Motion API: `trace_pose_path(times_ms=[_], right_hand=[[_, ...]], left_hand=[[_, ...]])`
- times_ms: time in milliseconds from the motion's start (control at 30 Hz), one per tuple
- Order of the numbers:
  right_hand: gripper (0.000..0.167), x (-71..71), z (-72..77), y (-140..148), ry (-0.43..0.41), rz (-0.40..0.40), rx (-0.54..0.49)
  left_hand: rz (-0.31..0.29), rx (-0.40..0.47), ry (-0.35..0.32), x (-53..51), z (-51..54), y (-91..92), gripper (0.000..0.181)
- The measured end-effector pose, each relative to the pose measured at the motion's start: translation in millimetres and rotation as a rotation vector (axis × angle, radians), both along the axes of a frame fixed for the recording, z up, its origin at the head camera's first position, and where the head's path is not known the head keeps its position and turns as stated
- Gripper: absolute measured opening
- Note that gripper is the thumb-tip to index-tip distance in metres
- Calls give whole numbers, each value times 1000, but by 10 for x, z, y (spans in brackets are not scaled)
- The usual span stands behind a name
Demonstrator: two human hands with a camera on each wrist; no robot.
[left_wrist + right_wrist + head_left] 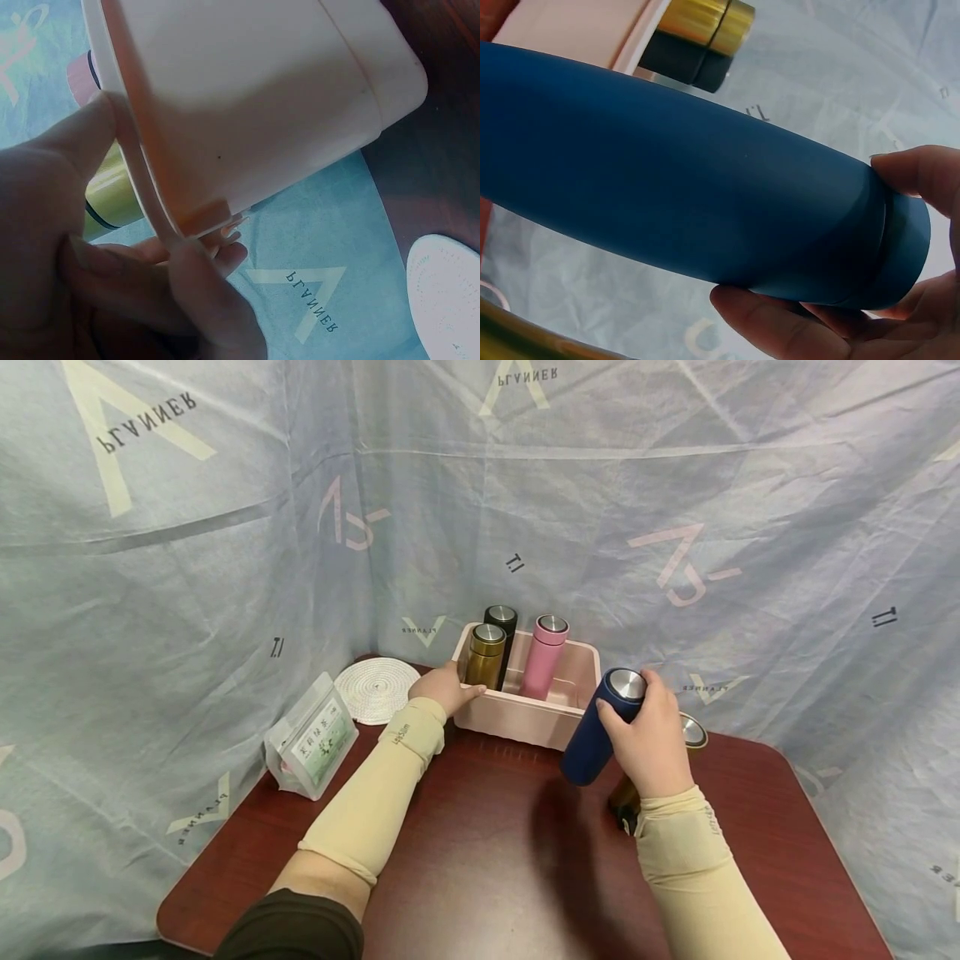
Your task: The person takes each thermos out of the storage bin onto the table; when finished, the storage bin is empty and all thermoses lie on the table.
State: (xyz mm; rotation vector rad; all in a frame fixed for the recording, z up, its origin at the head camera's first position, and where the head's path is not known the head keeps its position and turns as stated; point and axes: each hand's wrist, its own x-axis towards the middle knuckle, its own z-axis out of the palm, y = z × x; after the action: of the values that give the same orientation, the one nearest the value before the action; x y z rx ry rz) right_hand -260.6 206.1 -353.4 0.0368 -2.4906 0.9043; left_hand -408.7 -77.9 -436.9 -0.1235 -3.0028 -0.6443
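My right hand (648, 739) holds a dark blue thermos flask (590, 745) near its steel-topped lid, tilted and raised over the table in front of the bin's right end. In the right wrist view the blue flask (682, 172) fills the middle, thumb and fingers on either side of its upper end. My left hand (442, 689) grips the left rim of a pink plastic bin (517, 720); in the left wrist view thumb and fingers curl over that rim (135, 150). Inside the bin stand a gold flask (485, 660), a black flask (501, 612) and a pink flask (543, 660).
Partly hidden behind my right hand is another flask with a steel lid (693, 732); a dark strap shows by my wrist. At left are a round white woven mat (377, 689) and a standing pouch (315, 739). Printed grey curtains (600, 510) surround the reddish-brown table (480, 843).
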Motion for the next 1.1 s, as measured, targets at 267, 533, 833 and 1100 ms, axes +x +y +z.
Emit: trace_pose_path(times_ms=[267,533,833,1100], right_hand=[[74,-61,-176,15,-20,8,-10],[76,-121,-358,34,-78,3,-6],[77,-163,-449,56,-105,-2,-12],[78,-177,-521,56,-118,-15,-12]], left_hand=[[-5,-16,-10,21,23,-1,79],[-8,-20,-11,24,20,-1,78],[-9,-29,-11,23,22,3,80],[-14,-58,3,43,27,6,82]])
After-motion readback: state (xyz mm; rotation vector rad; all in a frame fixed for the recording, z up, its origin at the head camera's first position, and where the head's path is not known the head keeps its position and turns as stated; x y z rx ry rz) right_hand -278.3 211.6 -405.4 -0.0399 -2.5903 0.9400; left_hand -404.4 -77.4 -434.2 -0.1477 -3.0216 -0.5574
